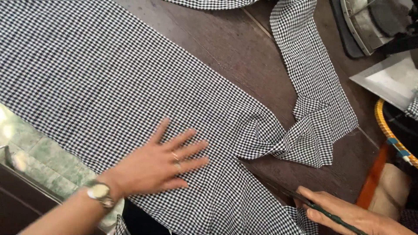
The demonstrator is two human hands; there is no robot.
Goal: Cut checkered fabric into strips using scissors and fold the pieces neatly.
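A large piece of black-and-white checked fabric [100, 82] lies spread over a dark wooden table [226, 52]. My left hand [163, 163], with a ring and a wristwatch, presses flat on the fabric with fingers spread. My right hand [348, 213] at the lower right grips dark-handled scissors [300, 200], whose blades point up-left toward the cloth's cut edge. A cut strip of the same checked cloth [311, 87] trails away to the upper right and bunches up near the cut.
A metal machine part [370, 21] and a grey flat plate [387, 80] sit at the upper right. A yellow ring-shaped rim [389, 130] and an orange bar [370, 178] are at the right edge. Greenish floor tiles [39, 161] show at the lower left.
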